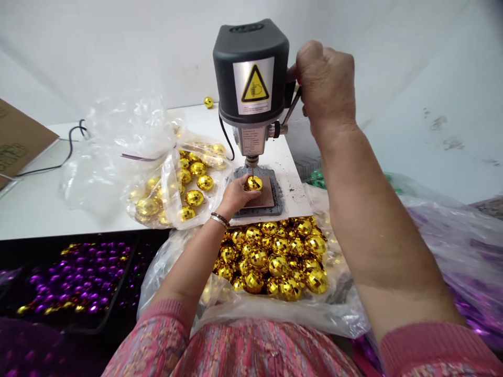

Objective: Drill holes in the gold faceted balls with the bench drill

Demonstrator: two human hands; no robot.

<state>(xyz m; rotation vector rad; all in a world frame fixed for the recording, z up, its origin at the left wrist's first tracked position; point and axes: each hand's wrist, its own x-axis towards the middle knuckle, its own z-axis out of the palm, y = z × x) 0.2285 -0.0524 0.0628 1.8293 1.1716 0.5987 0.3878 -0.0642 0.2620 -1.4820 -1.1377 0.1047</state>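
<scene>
Gold mirrored ball (256,184) sits on the brown pad (267,199) beneath the drill bit (252,170); contact at its top we cannot confirm. Our left hand (238,192) pinches its side, close to the bit. Our right hand (327,84) is clenched round the press lever (292,109). More gold balls (258,257) heap below, in an open bag (275,313). Risk, we judge: the round, slick-looking shell could roll under off-centre pressure, and the bit skid toward our left hand.
</scene>
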